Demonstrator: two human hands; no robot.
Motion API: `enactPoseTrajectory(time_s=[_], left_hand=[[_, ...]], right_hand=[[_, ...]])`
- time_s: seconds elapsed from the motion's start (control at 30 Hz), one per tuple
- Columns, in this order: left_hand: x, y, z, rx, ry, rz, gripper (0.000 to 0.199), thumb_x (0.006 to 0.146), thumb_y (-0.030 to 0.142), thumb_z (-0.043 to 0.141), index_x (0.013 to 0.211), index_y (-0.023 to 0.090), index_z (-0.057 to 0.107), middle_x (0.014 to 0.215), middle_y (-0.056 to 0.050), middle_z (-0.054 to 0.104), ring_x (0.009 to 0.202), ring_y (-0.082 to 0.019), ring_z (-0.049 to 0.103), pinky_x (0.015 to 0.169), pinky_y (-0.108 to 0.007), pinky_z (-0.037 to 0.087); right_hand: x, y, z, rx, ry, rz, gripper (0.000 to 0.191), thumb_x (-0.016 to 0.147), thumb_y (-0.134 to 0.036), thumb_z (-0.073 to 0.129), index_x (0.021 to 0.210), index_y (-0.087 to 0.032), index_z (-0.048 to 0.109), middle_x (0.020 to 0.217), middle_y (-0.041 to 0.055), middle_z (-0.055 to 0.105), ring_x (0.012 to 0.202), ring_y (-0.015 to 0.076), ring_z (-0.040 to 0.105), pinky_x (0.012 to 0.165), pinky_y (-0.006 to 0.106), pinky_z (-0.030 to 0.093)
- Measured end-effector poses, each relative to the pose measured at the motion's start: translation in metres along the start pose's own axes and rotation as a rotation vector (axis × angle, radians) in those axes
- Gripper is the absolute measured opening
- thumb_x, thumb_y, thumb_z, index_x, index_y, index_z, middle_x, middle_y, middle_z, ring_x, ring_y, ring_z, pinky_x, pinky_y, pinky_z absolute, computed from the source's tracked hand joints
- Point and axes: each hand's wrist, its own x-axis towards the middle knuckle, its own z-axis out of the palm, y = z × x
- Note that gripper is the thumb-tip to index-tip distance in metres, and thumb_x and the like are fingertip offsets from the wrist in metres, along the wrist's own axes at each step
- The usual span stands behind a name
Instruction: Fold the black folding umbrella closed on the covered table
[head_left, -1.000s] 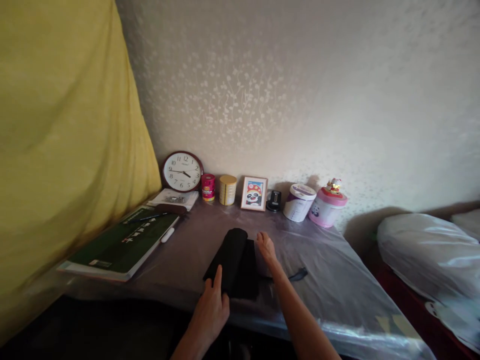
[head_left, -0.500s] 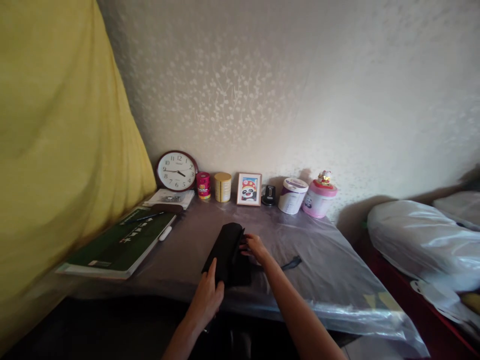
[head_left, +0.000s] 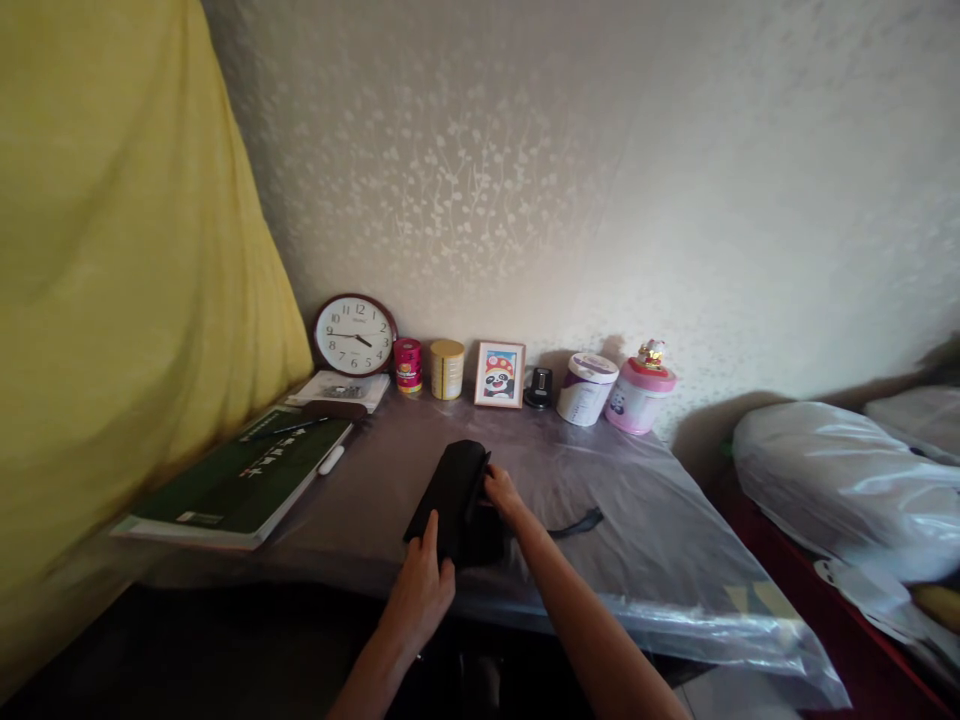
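A black, long soft bag [head_left: 448, 490] with a loose flap along its right side lies on the plastic-covered table. My left hand [head_left: 424, 575] grips its near left end, index finger laid along the top and thumb at the near edge. At the far right edge, my right hand [head_left: 501, 490] is closed on the flap, its fingertips partly hidden behind the black material. A dark strap [head_left: 577, 523] trails on the table to the right, partly behind my right forearm.
Along the wall stand a clock [head_left: 355, 335], a pink can [head_left: 408, 366], a yellow can [head_left: 447, 370], a panda picture frame [head_left: 499, 375], a small black device [head_left: 538, 387] and two tubs [head_left: 587, 390]. A green book [head_left: 247, 480] lies left; plastic-wrapped bundles [head_left: 825, 480] sit right.
My right hand's fingers have closed in further behind the flap edge. The bag and my left hand stay nearly in place; the view has shifted slightly.
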Motion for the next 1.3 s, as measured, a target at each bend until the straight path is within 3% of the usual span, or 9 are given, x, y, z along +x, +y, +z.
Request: enactPoseTrajectory(time_s=[0.17,0.37,0.57,0.77,1.0,1.13,1.3], left_hand=[[-0.003,0.006,0.002,0.086,0.004,0.008,0.062,0.084,0.018,0.032,0.141,0.014,0.010,0.109,-0.014,0.050,0.091,-0.019,0.059,0.079,-0.031,0.041],[-0.004,0.007,0.003,0.128,0.000,0.010,0.062,0.084,0.018,0.032,0.141,0.016,0.009,0.107,-0.014,0.049,0.085,-0.020,0.060,0.075,-0.031,0.041],[-0.003,0.006,0.004,0.132,0.001,0.018,0.062,0.084,0.017,0.033,0.141,0.015,0.010,0.107,-0.013,0.049,0.088,-0.020,0.059,0.077,-0.030,0.040],[-0.003,0.006,0.004,0.136,0.006,0.016,0.061,0.084,0.018,0.032,0.141,0.015,0.010,0.106,-0.013,0.050,0.088,-0.020,0.059,0.076,-0.030,0.040],[-0.005,0.009,0.003,0.160,0.014,0.027,0.061,0.084,0.017,0.033,0.141,0.014,0.010,0.107,-0.014,0.050,0.085,-0.020,0.060,0.074,-0.030,0.041],[-0.011,0.016,0.009,0.232,0.031,0.070,0.062,0.084,0.015,0.034,0.141,0.012,0.009,0.113,-0.016,0.048,0.083,-0.020,0.061,0.070,-0.030,0.044],[-0.018,0.032,0.026,0.363,0.062,0.111,0.063,0.080,0.002,0.030,0.140,0.007,0.014,0.118,-0.021,0.048,0.077,-0.017,0.063,0.064,-0.025,0.046]], right_hand=[[-0.001,0.001,-0.005,-0.170,0.026,-0.073,0.023,0.080,-0.019,0.042,0.090,-0.020,0.063,0.074,0.0031,0.064,0.066,0.0143,0.060,0.059,0.027,0.052],[-0.004,-0.002,-0.015,-0.383,0.099,-0.193,0.021,0.077,-0.012,0.046,0.080,-0.018,0.066,0.085,0.0073,0.065,0.088,0.0184,0.057,0.082,0.028,0.042],[-0.006,-0.007,-0.013,-0.469,0.099,-0.203,0.025,0.078,-0.012,0.043,0.078,-0.015,0.068,0.080,0.0073,0.065,0.079,0.0167,0.058,0.074,0.024,0.040],[-0.010,-0.009,-0.015,-0.450,0.120,-0.210,0.022,0.077,-0.012,0.046,0.076,-0.015,0.068,0.083,0.0076,0.066,0.082,0.0167,0.057,0.076,0.023,0.040],[-0.013,-0.007,-0.011,-0.335,0.113,-0.145,0.026,0.081,-0.020,0.043,0.084,-0.018,0.068,0.066,0.0016,0.065,0.058,0.0139,0.059,0.057,0.023,0.045],[-0.016,-0.009,0.002,-0.305,0.230,-0.145,0.028,0.083,-0.024,0.041,0.090,-0.015,0.067,0.083,0.0102,0.068,0.084,0.0213,0.062,0.074,0.028,0.046],[-0.021,-0.014,0.025,-0.283,0.306,-0.139,0.037,0.082,-0.030,0.043,0.107,-0.007,0.059,0.108,0.0191,0.062,0.108,0.0283,0.054,0.088,0.034,0.041]])
